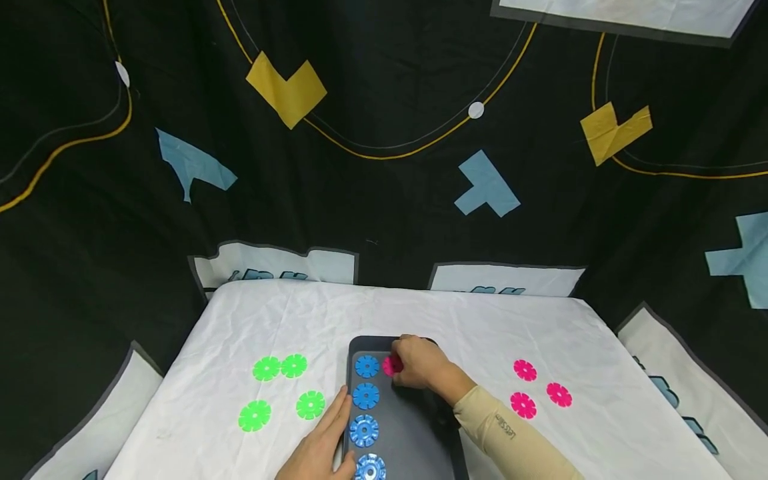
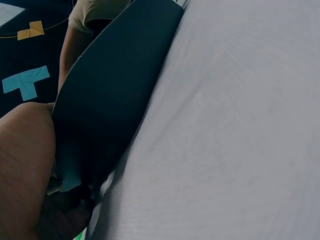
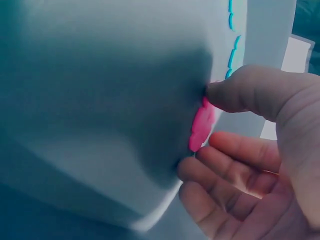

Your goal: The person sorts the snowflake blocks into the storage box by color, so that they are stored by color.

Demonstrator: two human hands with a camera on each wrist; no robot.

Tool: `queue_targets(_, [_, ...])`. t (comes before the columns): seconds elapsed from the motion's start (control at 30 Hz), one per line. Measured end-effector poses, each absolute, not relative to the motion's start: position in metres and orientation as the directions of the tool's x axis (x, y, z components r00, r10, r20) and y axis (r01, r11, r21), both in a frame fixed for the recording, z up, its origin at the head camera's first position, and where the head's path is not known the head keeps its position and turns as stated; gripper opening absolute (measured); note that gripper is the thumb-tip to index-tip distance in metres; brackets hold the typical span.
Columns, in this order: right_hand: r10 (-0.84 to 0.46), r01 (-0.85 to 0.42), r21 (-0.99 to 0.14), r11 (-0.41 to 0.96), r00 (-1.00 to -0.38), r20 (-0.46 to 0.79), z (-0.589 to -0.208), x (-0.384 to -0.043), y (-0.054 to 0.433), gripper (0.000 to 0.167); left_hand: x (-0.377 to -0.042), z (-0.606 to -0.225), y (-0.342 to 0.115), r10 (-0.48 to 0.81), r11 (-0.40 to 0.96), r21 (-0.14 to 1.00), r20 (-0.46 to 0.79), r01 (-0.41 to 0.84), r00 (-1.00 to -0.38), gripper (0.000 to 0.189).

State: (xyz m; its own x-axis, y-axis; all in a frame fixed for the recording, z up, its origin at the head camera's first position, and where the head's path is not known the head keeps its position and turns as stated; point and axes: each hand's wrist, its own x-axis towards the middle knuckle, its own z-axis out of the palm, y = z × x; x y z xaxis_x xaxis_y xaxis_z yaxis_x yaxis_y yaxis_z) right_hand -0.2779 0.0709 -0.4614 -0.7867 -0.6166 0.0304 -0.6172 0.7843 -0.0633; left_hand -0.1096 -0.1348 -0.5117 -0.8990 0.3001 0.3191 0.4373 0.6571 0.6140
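So, going left to right with the grey tray point(image 1: 414, 427) as the clock face: four green discs point(image 1: 255, 416) are lying on the white-covered counter point(image 1: 192, 407) around 9 to 10 o'clock. The left grip point(image 1: 323, 440) is resting at 8, fingers fairly straight along the tray's wall. Blue discs point(image 1: 365, 397) are running down the tray's 9 o'clock side. A pink disc point(image 1: 387, 365) is sitting inside near 12, with the right grip point(image 1: 420, 363) pinching it between thumb and fingers. It's looking thin, light, probably stiffish, maybe slick, so I'm favouring opposite notched edges for taking hold. Three loose pink discs point(image 1: 523, 405) are lying around 3.
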Motion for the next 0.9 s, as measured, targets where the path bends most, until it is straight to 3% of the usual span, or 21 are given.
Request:
queue_targets(0.47, [-0.599, -0.605, -0.220, 0.765, -0.794, 0.100, -0.429, -0.265, 0.105, 0.032, -0.110, -0.515, -0.132, 0.267, 0.674, 0.577, 0.392, 0.461, -0.880, 0.080])
queue_targets(0.9, [-0.524, -0.545, -0.335, 0.769, -0.837, 0.159, -0.418, -0.250, 0.167, 0.033, -0.109, -0.511, -0.131, 0.251, 0.682, 0.616, 0.308, 0.394, -0.918, 0.081])
